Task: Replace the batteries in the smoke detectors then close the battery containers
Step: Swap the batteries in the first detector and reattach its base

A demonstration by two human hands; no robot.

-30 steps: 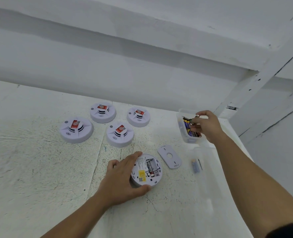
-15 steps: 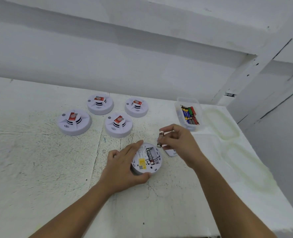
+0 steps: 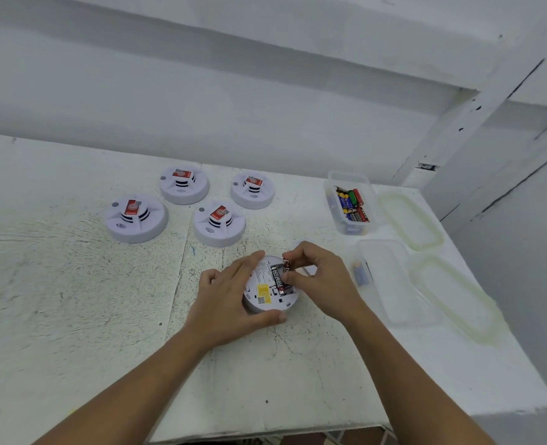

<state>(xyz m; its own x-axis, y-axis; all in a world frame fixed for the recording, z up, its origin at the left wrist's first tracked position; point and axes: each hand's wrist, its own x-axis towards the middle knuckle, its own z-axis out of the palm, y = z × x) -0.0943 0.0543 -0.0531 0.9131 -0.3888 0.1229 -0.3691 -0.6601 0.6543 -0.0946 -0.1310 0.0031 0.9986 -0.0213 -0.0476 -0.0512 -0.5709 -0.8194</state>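
Observation:
An upturned white smoke detector (image 3: 265,298) lies on the table with its battery bay uncovered. My left hand (image 3: 230,298) grips its left rim and front edge. One black battery (image 3: 277,277) sits in the bay. My right hand (image 3: 317,281) pinches a second black battery (image 3: 287,266) between thumb and fingers, tilted over the bay's right slot. The detached cover is mostly hidden behind my right hand. Several other smoke detectors, such as the nearest (image 3: 219,222), stand face up at the back left.
A clear tub of mixed batteries (image 3: 351,202) stands at the back right. A second clear tub (image 3: 391,284) with a battery inside lies right of my right hand. Two lids (image 3: 410,220) rest by the table's right edge.
My right hand came from the battery tub with a battery and has lowered it onto the bay. My left hand has stayed on the detector. The camera tilted down.

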